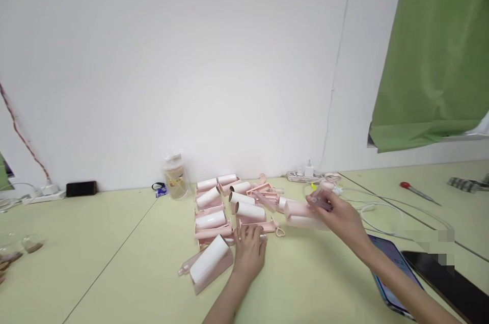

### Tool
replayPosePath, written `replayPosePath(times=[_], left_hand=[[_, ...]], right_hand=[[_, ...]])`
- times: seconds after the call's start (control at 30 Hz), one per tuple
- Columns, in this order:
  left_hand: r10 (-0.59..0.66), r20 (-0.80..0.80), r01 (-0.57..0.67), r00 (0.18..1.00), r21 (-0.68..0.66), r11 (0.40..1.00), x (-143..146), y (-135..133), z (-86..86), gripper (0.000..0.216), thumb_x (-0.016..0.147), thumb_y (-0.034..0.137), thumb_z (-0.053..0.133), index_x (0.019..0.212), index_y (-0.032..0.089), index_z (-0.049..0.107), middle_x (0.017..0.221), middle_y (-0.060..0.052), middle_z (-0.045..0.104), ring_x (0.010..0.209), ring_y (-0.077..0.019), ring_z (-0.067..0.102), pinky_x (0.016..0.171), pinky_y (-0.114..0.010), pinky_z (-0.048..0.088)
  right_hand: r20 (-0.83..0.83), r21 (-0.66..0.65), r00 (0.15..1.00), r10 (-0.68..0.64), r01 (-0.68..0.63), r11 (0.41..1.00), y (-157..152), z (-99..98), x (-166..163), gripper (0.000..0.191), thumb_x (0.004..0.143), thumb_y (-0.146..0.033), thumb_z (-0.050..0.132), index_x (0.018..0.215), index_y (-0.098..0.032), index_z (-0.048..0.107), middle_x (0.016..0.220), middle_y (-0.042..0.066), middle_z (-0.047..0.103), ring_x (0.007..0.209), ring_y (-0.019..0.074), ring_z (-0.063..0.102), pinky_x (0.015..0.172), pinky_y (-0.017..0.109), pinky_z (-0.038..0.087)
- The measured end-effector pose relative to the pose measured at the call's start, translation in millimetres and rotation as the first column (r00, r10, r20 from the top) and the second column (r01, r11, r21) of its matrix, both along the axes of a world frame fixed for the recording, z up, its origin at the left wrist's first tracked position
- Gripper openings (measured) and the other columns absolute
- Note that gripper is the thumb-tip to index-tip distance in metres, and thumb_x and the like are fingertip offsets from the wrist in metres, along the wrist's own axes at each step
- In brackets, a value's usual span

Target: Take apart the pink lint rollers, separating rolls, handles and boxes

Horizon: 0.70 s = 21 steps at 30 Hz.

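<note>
My right hand (330, 207) is closed on a pink lint roller with a white roll (301, 212), raised a little above the table to the right of a group of similar pieces. My left hand (250, 250) curls its fingers over a translucent pink handle (263, 237) at the near edge of that group; most of this piece is hidden under the fingers. White paper rolls (212, 219) lie in pink plastic holders, close together. One pink frame ends in a heart-shaped loop (280, 232). Left of my left hand, another white roll (211, 259) rests slantwise in its pink holder.
A bagged drink cup (175, 179) stands by the wall, near a black phone (81, 188). At the right are a power strip (300, 176), white cables (382, 212), a red-handled screwdriver (420, 192), a lit phone (393, 273) and a dark flat device (451, 283). Clear domed pieces (32, 243) sit far left.
</note>
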State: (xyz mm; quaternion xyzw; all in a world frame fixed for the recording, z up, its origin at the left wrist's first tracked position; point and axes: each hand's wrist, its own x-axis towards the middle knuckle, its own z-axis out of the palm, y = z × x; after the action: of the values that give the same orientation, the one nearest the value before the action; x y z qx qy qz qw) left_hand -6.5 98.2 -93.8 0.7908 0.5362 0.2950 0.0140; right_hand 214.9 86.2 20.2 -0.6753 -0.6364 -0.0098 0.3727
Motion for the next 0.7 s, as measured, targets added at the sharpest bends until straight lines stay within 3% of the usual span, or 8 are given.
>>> replayPosePath(times=[0.17, 0.27, 0.3, 0.37, 0.43, 0.57, 0.7], left_hand=[[-0.038, 0.057, 0.038, 0.998, -0.008, 0.999, 1, -9, 9.3, 0.033, 0.08, 0.018, 0.046, 0.113, 0.016, 0.048, 0.125, -0.011, 0.048, 0.121, -0.0287, 0.033, 0.105, -0.051, 0.016], [-0.177, 0.2, 0.198, 0.964, -0.093, 0.976, -5, -29, 19.1, 0.036, 0.085, 0.02, 0.039, 0.121, 0.019, 0.037, 0.128, -0.007, 0.044, 0.121, -0.0197, 0.036, 0.103, -0.038, 0.027], [-0.245, 0.292, 0.302, 0.925, -0.17, 0.938, -7, -37, 21.8, 0.043, 0.084, 0.025, 0.044, 0.125, 0.02, 0.031, 0.127, -0.007, 0.044, 0.118, -0.0186, 0.039, 0.101, -0.035, 0.032], [-0.298, 0.475, 0.484, 0.828, -0.338, 0.807, -11, -53, 25.2, 0.075, 0.071, 0.032, 0.064, 0.13, 0.02, 0.019, 0.125, -0.009, 0.043, 0.113, -0.0207, 0.044, 0.095, -0.034, 0.037], [-0.248, 0.551, 0.536, 0.797, -0.453, 0.713, -14, -65, 26.1, 0.094, 0.059, 0.029, 0.073, 0.131, 0.018, 0.013, 0.12, -0.011, 0.044, 0.107, -0.023, 0.048, 0.092, -0.036, 0.039], [-0.14, 0.509, 0.426, 0.849, -0.505, 0.751, -17, -73, 24.1, 0.077, 0.061, 0.025, 0.068, 0.125, 0.018, 0.028, 0.113, -0.009, 0.047, 0.106, -0.0247, 0.046, 0.09, -0.037, 0.038], [-0.13, 0.473, 0.38, 0.871, -0.483, 0.789, -22, -70, 22.2, 0.06, 0.063, 0.028, 0.065, 0.116, 0.017, 0.039, 0.112, -0.009, 0.047, 0.107, -0.0256, 0.044, 0.092, -0.038, 0.037]], right_hand=[[-0.062, -0.096, 0.97, 0.236, -0.241, 0.966, -37, -10.6, -10, 0.025, 0.077, -0.048, 0.048, 0.074, -0.024, 0.057, 0.069, 0.0, 0.066, 0.065, 0.0202, 0.061, 0.057, 0.026, 0.043], [-0.131, -0.187, 0.946, 0.296, -0.317, 0.93, -52, -26.3, -21, 0.022, 0.077, -0.045, 0.051, 0.076, -0.024, 0.059, 0.075, 0.0, 0.069, 0.071, 0.0207, 0.063, 0.062, 0.027, 0.045], [-0.151, -0.199, 0.94, 0.307, -0.333, 0.922, -55, -30.8, -25, 0.021, 0.077, -0.044, 0.051, 0.077, -0.024, 0.059, 0.075, 0.0, 0.069, 0.071, 0.0206, 0.063, 0.063, 0.027, 0.045], [-0.175, -0.205, 0.928, 0.328, -0.36, 0.91, -59, -37.8, -34, 0.019, 0.078, -0.042, 0.052, 0.077, -0.024, 0.058, 0.074, 0.0, 0.069, 0.069, 0.0201, 0.063, 0.062, 0.026, 0.046], [-0.18, -0.204, 0.92, 0.349, -0.382, 0.901, -60, -42.2, -43, 0.018, 0.077, -0.041, 0.053, 0.075, -0.024, 0.058, 0.071, 0.0, 0.068, 0.065, 0.0193, 0.062, 0.059, 0.025, 0.046], [-0.209, -0.135, 0.912, 0.353, -0.385, 0.913, -58, -38.2, -56, 0.024, 0.076, -0.045, 0.052, 0.07, -0.023, 0.06, 0.064, 0.0, 0.066, 0.059, 0.0177, 0.06, 0.054, 0.024, 0.046], [-0.378, 0.11, 0.887, 0.264, -0.24, 0.965, -63, -10.5, -49, 0.028, 0.072, -0.048, 0.055, 0.067, -0.021, 0.061, 0.064, 0.002, 0.067, 0.056, 0.0185, 0.061, 0.05, 0.025, 0.047]])
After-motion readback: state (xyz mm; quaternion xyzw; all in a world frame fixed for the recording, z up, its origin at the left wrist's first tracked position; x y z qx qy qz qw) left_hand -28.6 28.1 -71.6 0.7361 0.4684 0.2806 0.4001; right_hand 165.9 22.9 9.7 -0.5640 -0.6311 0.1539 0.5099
